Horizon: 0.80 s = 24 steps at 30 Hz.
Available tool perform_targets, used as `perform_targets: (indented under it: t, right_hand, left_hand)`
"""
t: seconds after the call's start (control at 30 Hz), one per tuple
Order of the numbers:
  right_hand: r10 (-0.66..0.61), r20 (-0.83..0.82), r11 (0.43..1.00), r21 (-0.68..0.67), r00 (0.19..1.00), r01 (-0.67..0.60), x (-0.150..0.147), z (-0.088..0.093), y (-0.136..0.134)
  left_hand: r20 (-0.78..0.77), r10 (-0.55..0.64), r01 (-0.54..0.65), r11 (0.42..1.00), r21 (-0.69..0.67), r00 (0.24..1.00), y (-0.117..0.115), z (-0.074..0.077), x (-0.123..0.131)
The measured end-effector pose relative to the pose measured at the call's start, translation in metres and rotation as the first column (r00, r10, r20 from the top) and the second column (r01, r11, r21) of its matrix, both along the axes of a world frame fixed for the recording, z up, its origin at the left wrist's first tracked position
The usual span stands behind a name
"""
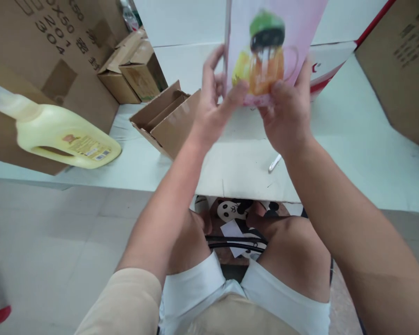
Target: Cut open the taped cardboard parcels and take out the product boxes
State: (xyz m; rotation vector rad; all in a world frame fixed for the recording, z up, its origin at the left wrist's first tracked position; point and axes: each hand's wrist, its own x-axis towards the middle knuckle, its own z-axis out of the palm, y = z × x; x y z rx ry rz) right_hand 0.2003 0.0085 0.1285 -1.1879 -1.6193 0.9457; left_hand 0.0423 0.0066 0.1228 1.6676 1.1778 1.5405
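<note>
A pink box (240, 28) printed with a green-lidded cup is raised over the far part of the table, its upper end cut off by the frame. My left hand (216, 97) grips its lower left side, thumb on the printed front. On the lower right my right hand (288, 107) is closed round the box too, its thumb also on the front. Left of my left hand, an open cardboard box (174, 123) leans on the table. Below my right hand lies a small white-handled tool (274, 163), partly hidden by my forearm.
A yellow detergent bottle (73, 132) stands at the left near a large carton (56, 70). Smaller brown boxes (136, 70) sit behind. Another large carton (401, 70) is at the right, and a white-and-red box (331, 65) at the back. The table (240, 179) ends above my knees.
</note>
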Motion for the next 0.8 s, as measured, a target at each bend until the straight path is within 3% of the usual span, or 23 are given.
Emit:
perform_targets:
  t: [0.07,0.17,0.27,0.33,0.43,0.6,0.7,0.8]
  right_hand:
    - [-0.021,-0.12,0.998,-0.065,0.993,0.013,0.01,-0.022,0.0]
    - [-0.124,-0.257,0.959,-0.278,0.958,0.049,0.047,-0.068,0.005]
    - [-0.421,-0.302,0.838,-0.49,0.855,0.24,0.104,-0.101,0.013]
    - [-0.59,-0.252,0.733,-0.564,0.767,0.379,0.145,-0.107,0.021]
    - [-0.724,-0.138,0.617,-0.569,0.676,0.544,0.197,-0.101,0.04]
    - [-0.813,0.033,0.492,-0.494,0.581,0.717,0.248,-0.089,0.091]
    - [-0.807,0.111,0.495,-0.409,0.58,0.767,0.262,-0.093,0.126]
    - [-0.739,0.211,0.579,-0.286,0.64,0.763,0.272,-0.104,0.165]
  left_hand:
    - [0.134,-0.16,0.166,0.985,-0.037,0.978,-0.002,-0.027,0.009]
    - [0.111,-0.203,0.228,0.926,-0.302,0.973,-0.011,-0.08,0.013]
    - [0.07,-0.175,0.187,0.855,-0.483,0.982,-0.023,-0.129,0.009]
    - [0.06,-0.143,0.153,0.841,-0.519,0.988,-0.026,-0.151,0.006]
    - [0.044,-0.149,0.149,0.833,-0.532,0.988,-0.024,-0.165,0.005]
    - [-0.098,-0.259,0.164,0.82,-0.549,0.961,-0.016,-0.167,0.004]
    - [-0.201,-0.305,0.162,0.838,-0.52,0.931,-0.014,-0.17,-0.001]
    - [-0.252,-0.329,0.19,0.871,-0.454,0.91,-0.013,-0.174,-0.008]
